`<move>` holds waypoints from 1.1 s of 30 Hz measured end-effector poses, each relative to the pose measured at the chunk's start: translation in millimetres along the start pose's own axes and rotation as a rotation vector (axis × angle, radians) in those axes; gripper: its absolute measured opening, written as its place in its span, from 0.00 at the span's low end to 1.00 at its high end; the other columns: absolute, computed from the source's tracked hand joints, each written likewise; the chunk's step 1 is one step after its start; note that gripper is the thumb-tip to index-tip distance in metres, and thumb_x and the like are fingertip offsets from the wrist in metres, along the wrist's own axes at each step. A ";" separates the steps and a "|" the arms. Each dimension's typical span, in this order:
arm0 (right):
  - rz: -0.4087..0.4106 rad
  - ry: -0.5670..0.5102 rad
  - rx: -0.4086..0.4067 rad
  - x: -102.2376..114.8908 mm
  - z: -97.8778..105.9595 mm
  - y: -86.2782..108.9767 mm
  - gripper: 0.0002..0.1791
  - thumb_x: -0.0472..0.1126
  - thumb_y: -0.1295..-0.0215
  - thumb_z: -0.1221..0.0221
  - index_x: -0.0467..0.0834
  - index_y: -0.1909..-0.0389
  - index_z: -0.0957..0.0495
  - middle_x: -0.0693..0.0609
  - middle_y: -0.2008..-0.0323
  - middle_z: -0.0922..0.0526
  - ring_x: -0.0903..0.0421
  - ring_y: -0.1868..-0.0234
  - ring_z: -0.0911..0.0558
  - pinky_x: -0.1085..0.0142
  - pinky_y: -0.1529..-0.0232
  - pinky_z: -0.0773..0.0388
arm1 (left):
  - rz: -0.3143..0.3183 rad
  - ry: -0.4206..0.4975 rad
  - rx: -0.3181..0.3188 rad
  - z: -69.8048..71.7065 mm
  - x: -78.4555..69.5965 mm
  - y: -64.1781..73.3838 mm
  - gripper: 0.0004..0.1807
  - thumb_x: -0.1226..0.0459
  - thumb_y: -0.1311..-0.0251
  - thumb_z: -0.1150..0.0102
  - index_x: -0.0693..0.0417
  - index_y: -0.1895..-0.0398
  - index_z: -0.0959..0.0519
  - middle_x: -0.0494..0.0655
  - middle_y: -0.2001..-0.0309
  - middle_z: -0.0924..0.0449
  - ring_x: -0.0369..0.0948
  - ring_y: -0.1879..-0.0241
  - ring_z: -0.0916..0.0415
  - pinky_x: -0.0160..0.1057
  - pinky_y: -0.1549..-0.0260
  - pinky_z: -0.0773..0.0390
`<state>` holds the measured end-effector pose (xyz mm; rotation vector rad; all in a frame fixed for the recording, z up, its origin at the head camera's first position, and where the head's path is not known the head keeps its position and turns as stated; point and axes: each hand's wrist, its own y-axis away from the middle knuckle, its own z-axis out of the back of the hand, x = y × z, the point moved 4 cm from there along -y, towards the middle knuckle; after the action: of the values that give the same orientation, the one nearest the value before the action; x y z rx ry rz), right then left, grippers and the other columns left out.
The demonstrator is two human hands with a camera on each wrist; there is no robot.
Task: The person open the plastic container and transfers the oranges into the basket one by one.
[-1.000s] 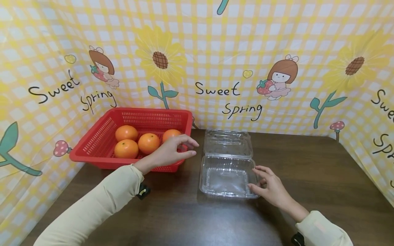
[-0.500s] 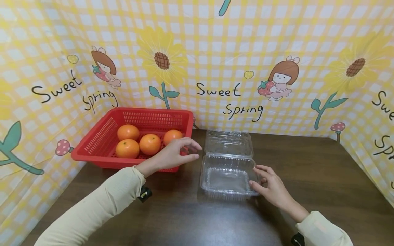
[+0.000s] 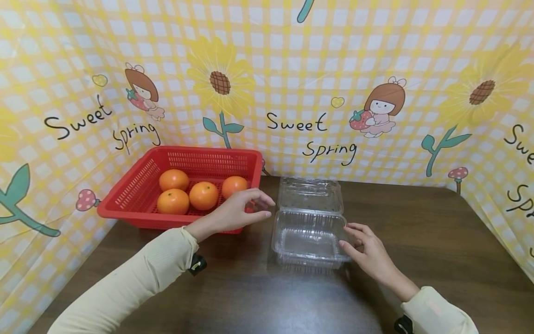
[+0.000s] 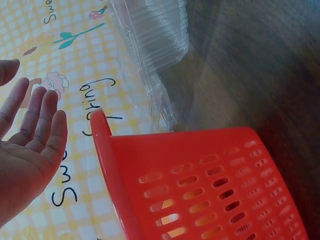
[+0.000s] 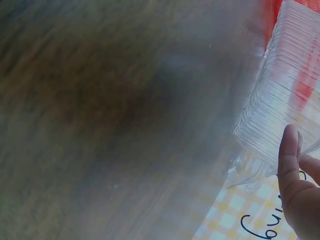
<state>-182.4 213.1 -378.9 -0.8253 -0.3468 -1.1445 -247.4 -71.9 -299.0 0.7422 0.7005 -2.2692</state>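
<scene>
In the head view, a clear plastic clamshell container (image 3: 308,236) stands on the table with its lid (image 3: 310,195) folded back against the cloth. My right hand (image 3: 369,253) is at the container's right rim, with thumb and fingers apart and loosely bent. The right wrist view has the thumb (image 5: 288,155) in front of the container's ribbed wall. My left hand (image 3: 238,208) hovers over the right front corner of a red basket (image 3: 125,185). Its fingers are relaxed and hold nothing. Several oranges (image 3: 203,195) lie in the basket; my left hand partly covers the rightmost one (image 3: 234,186).
A yellow checked cloth (image 3: 283,69) with printed flowers and figures hangs behind the brown table (image 3: 417,232) and along both sides. The basket and the container stand side by side near the back edge.
The container's front rim has risen slightly, and more of its front wall shows. My right hand has shifted a little upward with it. My left hand has drifted slightly right.
</scene>
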 end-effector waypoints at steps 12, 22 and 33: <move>0.001 -0.019 0.002 -1.7 -1.6 2.5 0.22 0.34 0.49 0.38 0.27 0.54 0.28 0.37 0.52 0.29 0.57 0.71 0.25 0.69 0.73 0.25 | 0.005 0.075 0.024 -14.7 1.8 4.3 0.13 0.64 0.49 0.39 0.57 0.59 0.24 0.44 0.61 0.22 0.36 0.61 0.27 0.39 0.62 0.26; 0.028 -0.031 -0.005 -2.8 -2.3 4.7 0.22 0.33 0.51 0.37 0.27 0.54 0.27 0.37 0.53 0.29 0.64 0.73 0.26 0.71 0.74 0.26 | 0.042 0.136 -0.011 -32.4 3.1 12.3 0.12 0.64 0.48 0.40 0.55 0.59 0.24 0.46 0.60 0.23 0.40 0.59 0.27 0.42 0.59 0.26; 0.035 -0.030 0.004 -6.2 -2.4 4.2 0.22 0.33 0.51 0.37 0.27 0.55 0.27 0.38 0.53 0.29 0.62 0.72 0.26 0.71 0.74 0.26 | 0.026 0.076 -0.051 -66.3 3.4 22.2 0.16 0.67 0.48 0.41 0.56 0.54 0.27 0.46 0.58 0.28 0.45 0.57 0.29 0.41 0.54 0.29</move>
<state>-181.5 216.2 -386.1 -0.8427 -0.3582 -1.0994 -212.9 -45.1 -353.7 0.8115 0.7769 -2.2012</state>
